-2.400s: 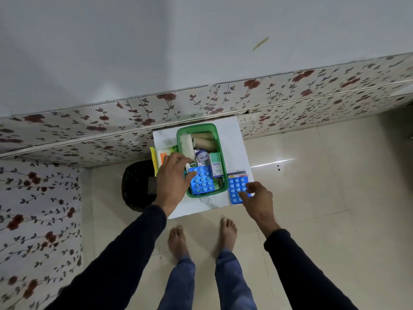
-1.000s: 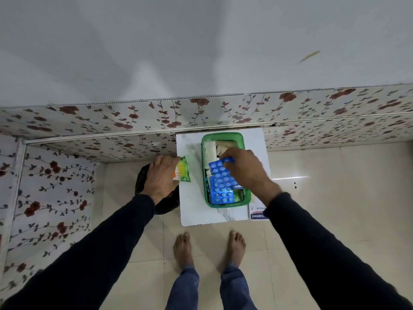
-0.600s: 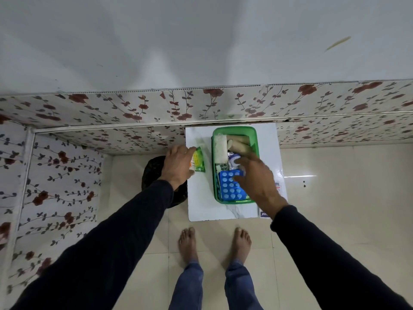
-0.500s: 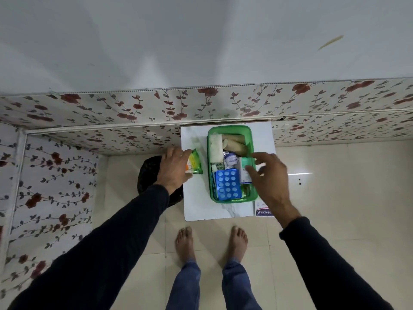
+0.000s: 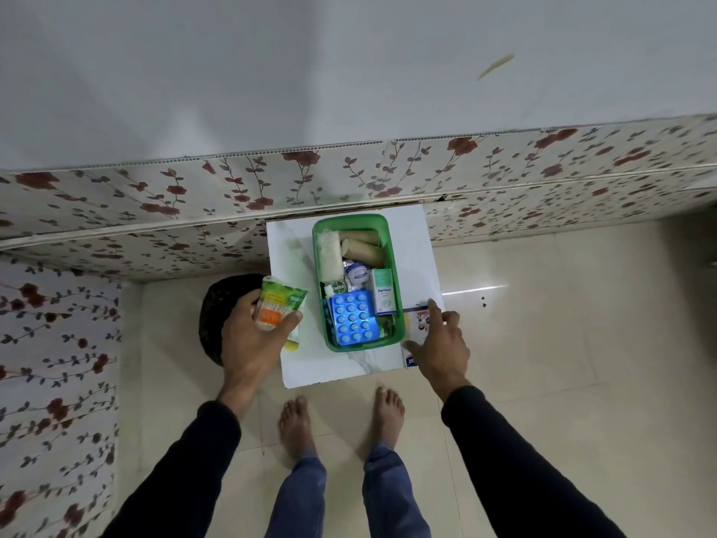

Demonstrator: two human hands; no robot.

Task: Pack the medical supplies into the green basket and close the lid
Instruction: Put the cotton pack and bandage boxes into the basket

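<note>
Head view looks down at a small white worktop (image 5: 411, 242) by a flowery wall. On the far left a round black thing (image 5: 217, 304) sits on the floor, partly under the worktop's left side. The left hand (image 5: 252, 339) is curled around a green and orange packet (image 5: 277, 308), with the thumb on its front. The packet is over the left edge of the worktop, beside the basket and not in it.

Next comes the green basket (image 5: 392, 242), standing in the middle of the worktop with no lid on it. Inside are two brown rolls (image 5: 362, 244) at the back, a long white bag (image 5: 329, 254) on the left, a small white box (image 5: 384, 293) on the right, and a blue pill sheet (image 5: 353, 318) at the front.

Just right of the basket, a flat printed card (image 5: 417, 318) lies at the worktop's right edge. The right hand (image 5: 440, 345) rests on it with its fingers spread and holds nothing.

Two bare feet stand on the tiled floor (image 5: 543, 324) below.
</note>
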